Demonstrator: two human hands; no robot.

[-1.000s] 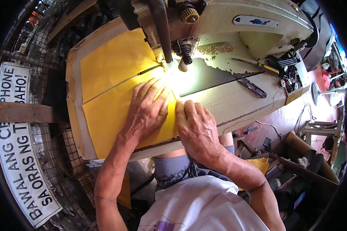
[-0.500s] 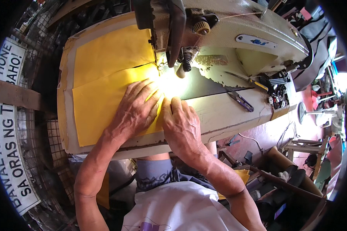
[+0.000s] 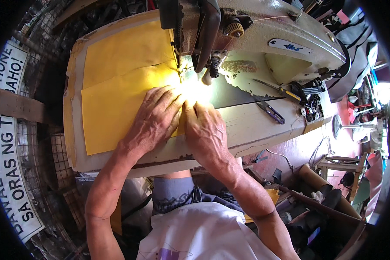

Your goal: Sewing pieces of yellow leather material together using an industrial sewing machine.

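A yellow sheet (image 3: 106,119) of pliable material lies on the sewing machine's bed, its right edge near the needle area. Beyond it lies a second yellow sheet (image 3: 125,47), along a seam or overlap line. My left hand (image 3: 154,117) rests flat on the near sheet, fingers stretched toward the lit needle area. Beside it my right hand (image 3: 206,130) is closed at the sheet's right edge, fingers bent down. The sewing machine (image 3: 258,32) stands over the sheets' right side. Glare from its lamp hides the needle and my fingertips.
Right of my hands lie thread snips (image 3: 271,111) and a yellow-handled pointed tool (image 3: 289,94). Several bobbins sit in a holder (image 3: 311,112) at the bed's right end. A wire grille and a lettered sign (image 3: 28,203) stand at the left. Clutter fills the lower right.
The yellow sheets have slid away from me along the machine bed. Both hands have moved a little farther with them, and the right hand's fingers now sit closer to the needle area.
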